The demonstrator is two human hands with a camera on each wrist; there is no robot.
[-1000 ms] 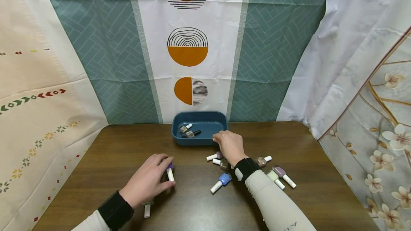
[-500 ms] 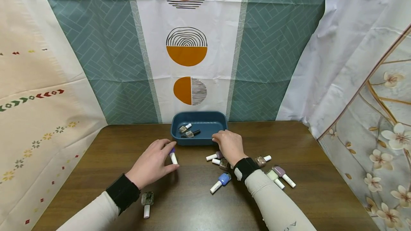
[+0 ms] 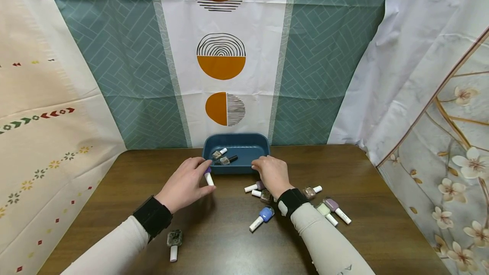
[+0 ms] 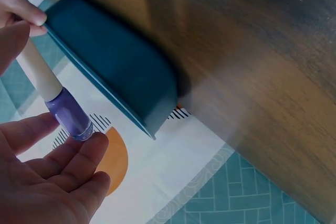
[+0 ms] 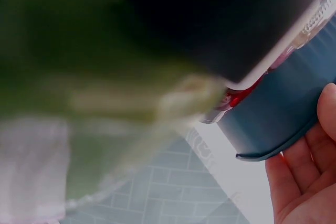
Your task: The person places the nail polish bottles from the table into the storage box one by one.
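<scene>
Between the thumb and fingers of my left hand is a purple nail polish bottle with a white cap. That hand is beside the bin's front left corner. My right hand grips the rim of the dark blue plastic bin at its front right, thumb and fingers on either side of the wall. A glitter bottle with a white cap and one with a black cap lie at the bin's left end. In the left wrist view, the bin's outer wall is beyond the held bottle.
Around the right forearm lie a blue bottle, a mauve bottle, a pale green bottle and several others. A dark glitter bottle lies near the left forearm. Printed cloths hang behind the wooden table.
My left hand has moved forward and slightly right with the purple nail polish bottle, uncovering the dark glitter bottle. The right hand stays at the bin's rim.
</scene>
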